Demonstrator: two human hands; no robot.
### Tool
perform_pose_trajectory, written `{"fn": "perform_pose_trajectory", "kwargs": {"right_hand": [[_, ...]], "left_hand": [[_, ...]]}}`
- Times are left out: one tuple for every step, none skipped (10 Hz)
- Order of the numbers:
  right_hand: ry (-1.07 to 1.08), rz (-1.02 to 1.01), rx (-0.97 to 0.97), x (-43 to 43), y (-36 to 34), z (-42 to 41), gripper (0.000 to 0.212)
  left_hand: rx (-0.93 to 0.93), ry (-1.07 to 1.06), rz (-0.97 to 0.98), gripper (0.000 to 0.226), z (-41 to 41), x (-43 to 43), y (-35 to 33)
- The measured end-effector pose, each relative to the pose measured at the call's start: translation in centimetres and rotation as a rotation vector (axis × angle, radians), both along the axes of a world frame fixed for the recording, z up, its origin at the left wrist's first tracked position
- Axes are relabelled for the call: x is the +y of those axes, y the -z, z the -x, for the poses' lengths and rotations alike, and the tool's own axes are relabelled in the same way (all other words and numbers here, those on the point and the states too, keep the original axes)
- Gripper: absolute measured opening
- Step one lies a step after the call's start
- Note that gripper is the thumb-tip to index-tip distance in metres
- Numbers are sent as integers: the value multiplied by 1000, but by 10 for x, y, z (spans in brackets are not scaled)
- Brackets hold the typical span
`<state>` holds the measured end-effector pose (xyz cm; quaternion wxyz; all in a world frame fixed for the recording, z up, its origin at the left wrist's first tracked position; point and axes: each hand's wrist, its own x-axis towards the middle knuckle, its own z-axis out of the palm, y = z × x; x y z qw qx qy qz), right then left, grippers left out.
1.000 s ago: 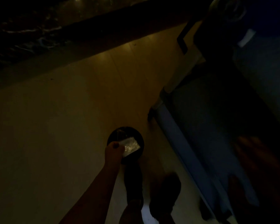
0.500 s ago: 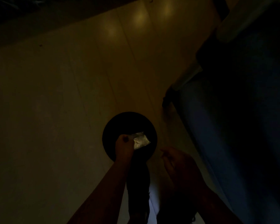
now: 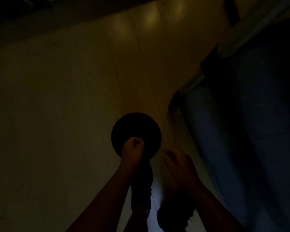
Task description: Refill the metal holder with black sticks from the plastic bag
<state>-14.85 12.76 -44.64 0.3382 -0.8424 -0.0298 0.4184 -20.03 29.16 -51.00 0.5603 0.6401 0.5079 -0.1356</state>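
Darkness hides any writing; left grip (image 3: pixel 132 148) fisted, right grip (image 3: pixel 179 163) unclear.

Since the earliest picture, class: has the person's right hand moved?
Yes. The right hand has come in from the blue surface at right, toward the dark round object, beside the left hand.

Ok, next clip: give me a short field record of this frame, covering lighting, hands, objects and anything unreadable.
lighting: very dim, little detail
left hand: closed in a fist over the near edge of the dark disc
right hand: beside the disc, fingers curled; contents unclear
floor: pale, with seams
blue object: fills the right side, kind unclear
bag, sticks, holder: not identifiable
feet: dark shapes below the hands, unclear
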Motion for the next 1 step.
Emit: {"fn": "perform_pose_trajectory", "kwargs": {"right_hand": [[9,-11,-38,5,-57,-7,25]], "left_hand": [[-97,173,-47,10,-1,-4,-78]]}}
